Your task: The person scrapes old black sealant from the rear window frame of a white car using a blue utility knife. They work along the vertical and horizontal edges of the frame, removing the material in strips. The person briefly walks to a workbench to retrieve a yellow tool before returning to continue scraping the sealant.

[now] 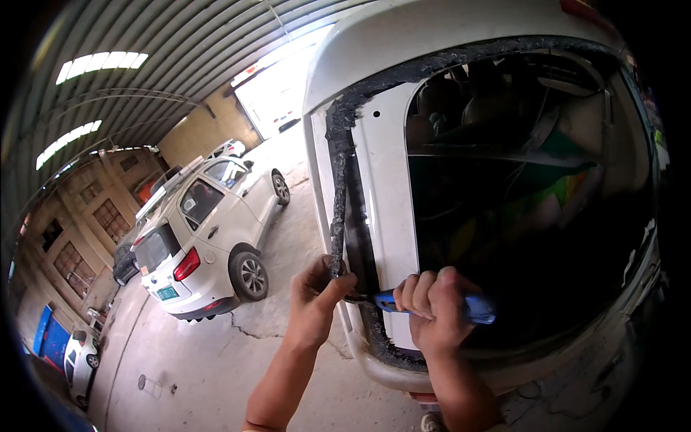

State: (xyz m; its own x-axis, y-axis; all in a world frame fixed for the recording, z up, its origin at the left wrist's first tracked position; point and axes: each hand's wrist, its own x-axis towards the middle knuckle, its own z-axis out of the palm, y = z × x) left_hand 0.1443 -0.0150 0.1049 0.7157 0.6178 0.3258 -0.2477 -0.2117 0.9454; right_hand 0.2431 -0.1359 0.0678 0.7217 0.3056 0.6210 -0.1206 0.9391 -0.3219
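Observation:
Before me is a white car body (pixel 345 65) with a glassless window opening, edged by ragged black sealant (pixel 337 155). My left hand (pixel 320 291) is closed at the left edge of the opening, pinching a loose strip of the black sealant (pixel 339 234). Wrapped round the blue handle of a utility knife (pixel 478 309) is my right hand (pixel 439 302). The knife points left, its front end against the sealant line beside my left fingers. The blade's tip is too small to make out.
Inside the opening are dark seats (pixel 440 97) and green cloth-like material (pixel 554 155). Left of me a white car (pixel 223 194) is parked on the concrete floor (pixel 209 367). A small mesh cylinder (pixel 150 386) stands on that floor, and another white car (pixel 79 360) is at the far left.

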